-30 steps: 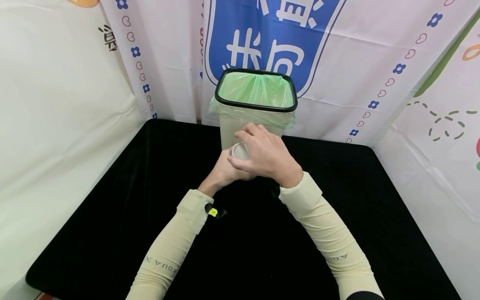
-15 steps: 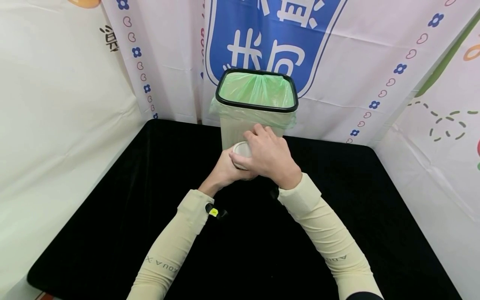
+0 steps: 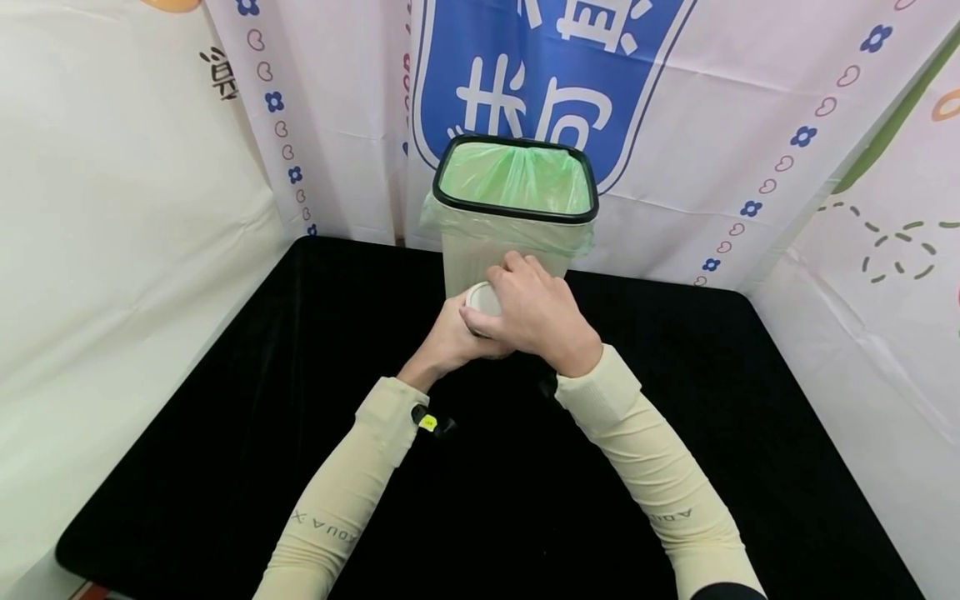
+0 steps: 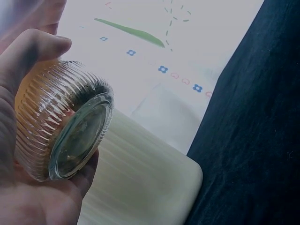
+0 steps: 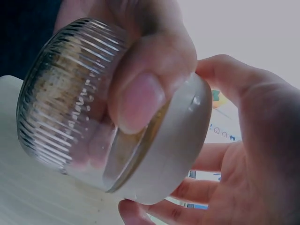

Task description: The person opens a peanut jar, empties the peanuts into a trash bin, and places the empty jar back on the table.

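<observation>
A ribbed clear glass jar (image 4: 61, 112) with a smooth white lid (image 3: 483, 299) is held tilted in front of the bin, in both hands. My left hand (image 3: 452, 337) grips the glass body, its thumb (image 5: 143, 101) lying near the lid's edge in the right wrist view. Around the lid curl the fingers and thumb of my right hand (image 3: 536, 312). In the left wrist view the jar's round base faces the camera. Something yellowish-brown shows through the glass, but its kind is unclear. In the head view the hands hide most of the jar.
Behind the hands stands a pale bin (image 3: 465, 258) with a black rim (image 3: 517, 212) and a green bag liner (image 3: 517, 179). A black cloth covers the table (image 3: 480, 500). Printed white curtains (image 3: 345, 125) enclose the back and sides.
My right hand has turned on the lid, its fingers shifting to the right along the rim. The left hand has stayed nearly in place on the jar.
</observation>
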The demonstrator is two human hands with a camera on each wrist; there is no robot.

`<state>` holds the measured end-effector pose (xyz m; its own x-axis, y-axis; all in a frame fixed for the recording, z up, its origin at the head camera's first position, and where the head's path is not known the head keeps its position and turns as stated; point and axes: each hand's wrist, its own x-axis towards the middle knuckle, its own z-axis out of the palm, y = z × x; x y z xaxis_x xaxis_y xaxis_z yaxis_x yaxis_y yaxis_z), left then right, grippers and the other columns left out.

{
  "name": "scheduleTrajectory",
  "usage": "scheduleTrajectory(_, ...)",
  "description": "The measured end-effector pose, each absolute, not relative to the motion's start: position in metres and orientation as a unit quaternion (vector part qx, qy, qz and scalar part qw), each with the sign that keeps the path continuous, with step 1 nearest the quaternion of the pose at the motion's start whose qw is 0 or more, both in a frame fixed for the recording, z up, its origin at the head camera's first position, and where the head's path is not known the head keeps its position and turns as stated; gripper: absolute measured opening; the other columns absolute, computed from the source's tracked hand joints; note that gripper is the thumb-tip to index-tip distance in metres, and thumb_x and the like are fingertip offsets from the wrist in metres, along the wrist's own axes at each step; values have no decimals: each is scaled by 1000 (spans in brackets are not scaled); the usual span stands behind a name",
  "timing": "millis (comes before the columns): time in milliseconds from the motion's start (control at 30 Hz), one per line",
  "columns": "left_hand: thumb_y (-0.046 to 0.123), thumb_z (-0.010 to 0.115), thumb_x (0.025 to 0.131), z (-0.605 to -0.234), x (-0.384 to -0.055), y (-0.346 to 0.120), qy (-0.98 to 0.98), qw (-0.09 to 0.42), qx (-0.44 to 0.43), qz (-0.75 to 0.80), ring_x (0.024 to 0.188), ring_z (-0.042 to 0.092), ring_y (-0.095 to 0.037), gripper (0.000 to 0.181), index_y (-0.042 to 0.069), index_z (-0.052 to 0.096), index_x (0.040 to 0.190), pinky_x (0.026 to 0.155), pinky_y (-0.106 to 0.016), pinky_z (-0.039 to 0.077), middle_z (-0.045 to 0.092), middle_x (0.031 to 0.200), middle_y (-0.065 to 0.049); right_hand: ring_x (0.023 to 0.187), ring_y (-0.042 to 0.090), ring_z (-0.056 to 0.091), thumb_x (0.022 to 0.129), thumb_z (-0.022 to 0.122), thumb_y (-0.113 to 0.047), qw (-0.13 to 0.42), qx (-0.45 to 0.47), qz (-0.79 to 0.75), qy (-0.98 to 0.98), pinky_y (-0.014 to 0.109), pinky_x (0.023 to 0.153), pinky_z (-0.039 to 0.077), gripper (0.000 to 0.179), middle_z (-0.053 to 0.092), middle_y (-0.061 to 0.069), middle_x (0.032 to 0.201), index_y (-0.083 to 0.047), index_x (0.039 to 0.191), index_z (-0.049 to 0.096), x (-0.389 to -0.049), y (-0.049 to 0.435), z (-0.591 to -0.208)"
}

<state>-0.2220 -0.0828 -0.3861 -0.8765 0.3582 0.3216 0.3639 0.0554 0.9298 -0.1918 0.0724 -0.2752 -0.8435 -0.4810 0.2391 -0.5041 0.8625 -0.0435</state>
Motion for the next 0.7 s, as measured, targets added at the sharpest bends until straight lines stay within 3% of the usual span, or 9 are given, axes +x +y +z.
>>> scheduleTrajectory(700,9,88,79,-388,-224,-85,-722,-10,-256,-643,123,65,-33,84,11,50,154,96,-43,62,63,143,-14,110,28,60,94,66,-44,73,326,128,-934,46,88,59,47,65,6,123,-14,130,73,-196,79,-273)
